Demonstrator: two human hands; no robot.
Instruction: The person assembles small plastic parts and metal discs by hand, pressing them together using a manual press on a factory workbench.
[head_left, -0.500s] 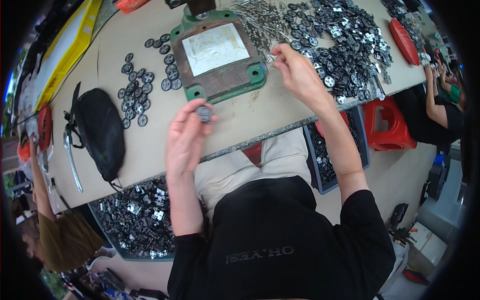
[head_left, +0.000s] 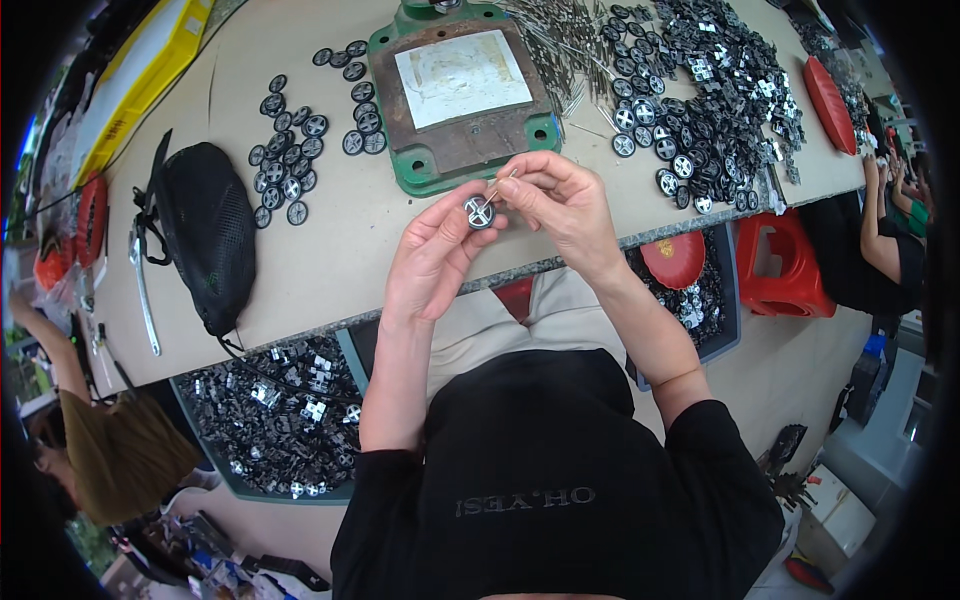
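In front of the green press base (head_left: 425, 178), my left hand (head_left: 432, 255) pinches a small black toy wheel (head_left: 479, 212) with silver spokes. My right hand (head_left: 565, 205) grips a thin metal axle pin (head_left: 500, 188) between thumb and fingers. The pin's lower end meets the wheel's hub; whether it has entered a hole is too small to tell. Behind the press's right side lies a heap of loose metal pins (head_left: 565, 50). Many more wheels (head_left: 290, 165) are spread left of the press, and others (head_left: 640, 115) lie to its right.
A black mesh pouch (head_left: 205, 235) and a wrench (head_left: 143, 290) lie at the left. Below the table edge stand a bin of black and silver parts (head_left: 270, 425) and a grey bin (head_left: 735, 320) with a red dish (head_left: 675, 260). A red stool (head_left: 785, 270) stands right. Other people work on both sides.
My right hand has come from the pin heap to my left hand, bringing a pin to the wheel. My left hand has shifted right, and the wheel now shows its spoked face.
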